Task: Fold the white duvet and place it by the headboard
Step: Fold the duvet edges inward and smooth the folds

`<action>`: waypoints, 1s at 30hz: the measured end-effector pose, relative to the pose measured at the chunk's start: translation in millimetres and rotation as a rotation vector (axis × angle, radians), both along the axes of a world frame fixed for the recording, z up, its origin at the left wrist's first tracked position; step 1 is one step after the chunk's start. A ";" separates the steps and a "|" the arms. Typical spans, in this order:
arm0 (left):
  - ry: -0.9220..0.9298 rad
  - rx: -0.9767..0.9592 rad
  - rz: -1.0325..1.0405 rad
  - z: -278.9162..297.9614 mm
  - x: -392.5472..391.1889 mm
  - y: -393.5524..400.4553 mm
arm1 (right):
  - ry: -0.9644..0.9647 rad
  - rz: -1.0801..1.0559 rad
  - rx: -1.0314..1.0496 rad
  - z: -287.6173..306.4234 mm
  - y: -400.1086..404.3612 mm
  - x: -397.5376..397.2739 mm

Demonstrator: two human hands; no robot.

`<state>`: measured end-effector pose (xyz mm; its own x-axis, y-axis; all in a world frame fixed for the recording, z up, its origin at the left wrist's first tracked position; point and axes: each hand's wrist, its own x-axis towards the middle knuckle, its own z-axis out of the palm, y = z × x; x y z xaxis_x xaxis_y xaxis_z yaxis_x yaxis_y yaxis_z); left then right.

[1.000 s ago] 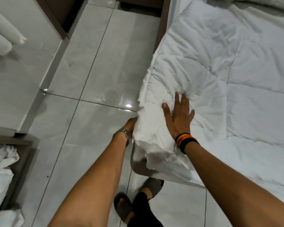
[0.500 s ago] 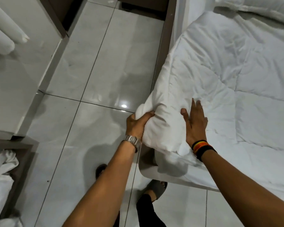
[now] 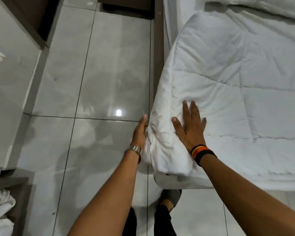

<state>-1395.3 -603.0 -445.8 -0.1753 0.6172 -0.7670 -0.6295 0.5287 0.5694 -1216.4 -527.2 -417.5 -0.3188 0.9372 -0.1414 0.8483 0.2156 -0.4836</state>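
The white quilted duvet [image 3: 228,74] lies spread over the bed on the right, its near left corner bunched into a thick roll at the bed's edge. My right hand [image 3: 190,126] rests flat on top of that corner, fingers spread, with a striped wristband on the wrist. My left hand [image 3: 140,133], with a metal watch, presses against the outer side of the bunched corner. Its fingers are stretched out along the fabric and partly hidden by it. The headboard is not in view.
Glossy grey floor tiles [image 3: 100,82] fill the aisle to the left of the dark bed frame [image 3: 157,48]. A white surface [image 3: 8,74] stands at far left, crumpled white cloth [image 3: 0,212] at lower left, pillows [image 3: 262,9] at upper right. My sandalled foot [image 3: 170,196] is below the bed corner.
My left hand has let go of the corner it gripped half a second ago and now lies flat against its side. My right hand stays pressed on top.
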 end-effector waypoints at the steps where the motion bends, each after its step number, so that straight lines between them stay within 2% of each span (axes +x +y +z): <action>1: -0.079 -0.008 0.036 -1.0 -7.1 14.4 | 0.004 0.000 -0.002 -0.6 1.3 -7.5; 2: -0.135 -0.034 0.012 -0.6 -13.9 28.3 | 0.006 -0.006 -0.007 -3.1 2.2 -13.9; 5: -0.241 -0.030 -0.281 6.5 -18.3 54.0 | 0.013 -0.048 -0.006 -9.2 2.5 -22.3; 8: -0.195 -0.028 -0.381 11.6 -1.3 58.0 | 0.029 -0.079 0.005 -7.5 -0.7 -17.5; 11: -0.199 0.035 -0.336 20.9 8.5 61.3 | 0.038 -0.091 0.017 1.6 2.7 -14.0; 15: -0.093 0.106 -0.208 58.9 2.0 63.7 | 0.108 -0.130 0.072 14.5 3.4 -19.8; 18: 0.124 0.231 0.045 71.5 -1.9 51.7 | 0.152 -0.137 0.222 20.7 -1.2 -16.0; 20: 0.205 0.281 0.139 65.3 -3.8 34.3 | 0.104 -0.085 0.198 18.0 -4.5 -9.8; 23: 0.111 0.112 0.145 44.9 -7.1 9.7 | -0.078 -0.037 0.004 3.8 -13.1 -2.2; 25: 0.046 -0.020 0.037 27.0 -14.4 13.9 | -0.076 -0.072 -0.077 0.4 -6.9 -6.7; 27: 0.005 -0.055 -0.070 14.0 -24.8 29.3 | -0.030 -0.094 -0.055 3.9 8.4 -17.8; 30: -0.120 -0.060 -0.103 4.6 -39.6 55.7 | 0.006 -0.090 -0.005 10.5 36.6 -39.1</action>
<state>-1434.9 -547.3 -441.1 -0.0183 0.5794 -0.8148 -0.6321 0.6248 0.4584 -1255.4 -490.5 -406.9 -0.2346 0.9613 -0.1445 0.8610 0.1365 -0.4899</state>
